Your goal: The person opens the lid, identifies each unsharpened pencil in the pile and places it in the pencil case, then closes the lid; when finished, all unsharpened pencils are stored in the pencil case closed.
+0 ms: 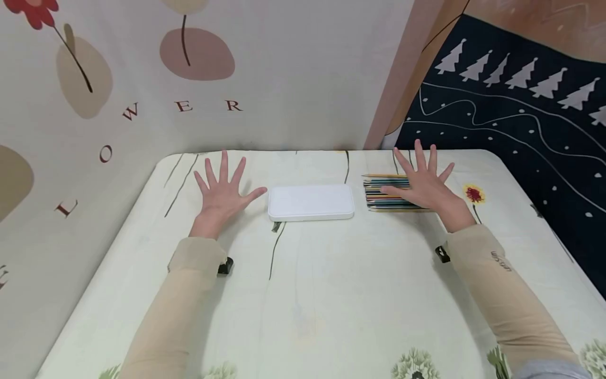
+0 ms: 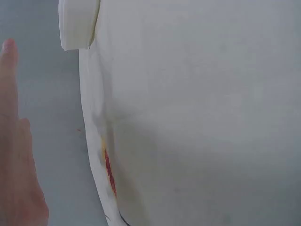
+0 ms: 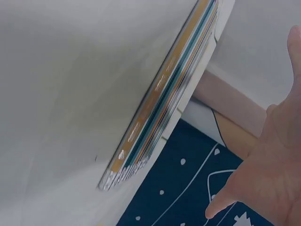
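Note:
A white flat rectangular box (image 1: 311, 202) with rounded corners lies on the cloth-covered table. To its left my left hand (image 1: 221, 197) is spread with straight fingers, its thumb tip close to the box's left edge. Several colored pencils (image 1: 385, 195) lie side by side in a row right of the box, tips toward it. Over their right part spreads my right hand (image 1: 428, 187), which hides some of them from the head view. In the right wrist view the pencils (image 3: 157, 94) lie apart from the right hand (image 3: 268, 174). Neither hand holds anything.
The table wears a pale cloth (image 1: 303, 295) with printed flowers. Behind and to the left hangs a light curtain (image 1: 303, 73) with letters and shapes. At the right is a dark cloth (image 1: 497, 110) with white trees. Both wrists carry small black devices (image 1: 225, 266).

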Demonstrator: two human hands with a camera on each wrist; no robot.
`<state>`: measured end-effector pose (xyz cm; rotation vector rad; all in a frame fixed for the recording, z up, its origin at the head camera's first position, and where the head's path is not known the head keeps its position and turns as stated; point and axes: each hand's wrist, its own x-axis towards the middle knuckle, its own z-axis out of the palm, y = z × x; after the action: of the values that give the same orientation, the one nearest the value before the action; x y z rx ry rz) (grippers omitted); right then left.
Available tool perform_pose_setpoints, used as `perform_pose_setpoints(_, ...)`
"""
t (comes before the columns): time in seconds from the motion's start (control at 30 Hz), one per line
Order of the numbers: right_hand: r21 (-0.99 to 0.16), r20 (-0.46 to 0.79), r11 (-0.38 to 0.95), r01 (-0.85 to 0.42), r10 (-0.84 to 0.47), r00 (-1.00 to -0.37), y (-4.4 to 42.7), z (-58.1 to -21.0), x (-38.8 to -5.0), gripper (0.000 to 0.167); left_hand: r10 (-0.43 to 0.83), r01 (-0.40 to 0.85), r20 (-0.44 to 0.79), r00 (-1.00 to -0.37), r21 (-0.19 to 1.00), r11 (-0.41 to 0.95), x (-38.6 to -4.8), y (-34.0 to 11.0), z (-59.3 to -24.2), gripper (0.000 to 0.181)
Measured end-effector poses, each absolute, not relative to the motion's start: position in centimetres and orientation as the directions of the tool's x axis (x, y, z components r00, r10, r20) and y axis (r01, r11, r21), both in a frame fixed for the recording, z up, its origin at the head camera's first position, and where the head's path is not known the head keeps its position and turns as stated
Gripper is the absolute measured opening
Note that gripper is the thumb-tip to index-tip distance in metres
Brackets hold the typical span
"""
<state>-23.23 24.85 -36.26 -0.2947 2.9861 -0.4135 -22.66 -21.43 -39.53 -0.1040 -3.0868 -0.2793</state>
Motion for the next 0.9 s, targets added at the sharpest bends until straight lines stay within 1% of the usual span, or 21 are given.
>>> perform_pose_setpoints(0.23,-0.287,-0.087,0.937,-0.201,-0.234,-0.968,23.6,-37.0,-23.4,0.105,0.076,0.079,0.024,-0.997,0.223,0.972,-22.6,-20.9,-40.0,0.100)
perform_pose_setpoints(0.37,-0.293,-0.093,0.932,-0.214,-0.250,-0.964,22.5,-37.3,-23.5,0.104,0.080,0.078,0.002,-0.997,0.268,0.960,-22.5,-20.4,-40.3,0.102)
perform_pose_setpoints(0.63,-0.363,-0.128,0.902,-0.233,-0.296,-0.946,20.0,-38.3,-23.6,0.104,0.123,0.091,-0.063,-0.990,0.370,0.924,-22.4,-19.2,-40.8,0.105)
perform_pose_setpoints(0.77,-0.414,-0.140,0.874,-0.255,-0.338,-0.931,18.9,-38.8,-23.4,0.107,0.191,0.128,-0.082,-0.978,0.488,0.863,-22.2,-18.9,-41.0,0.105)
perform_pose_setpoints(0.9,-0.484,-0.131,0.821,-0.303,-0.410,-0.903,17.7,-39.0,-23.3,0.109,0.279,0.144,-0.106,-0.954,0.656,0.741,-22.0,-18.8,-41.3,0.108)
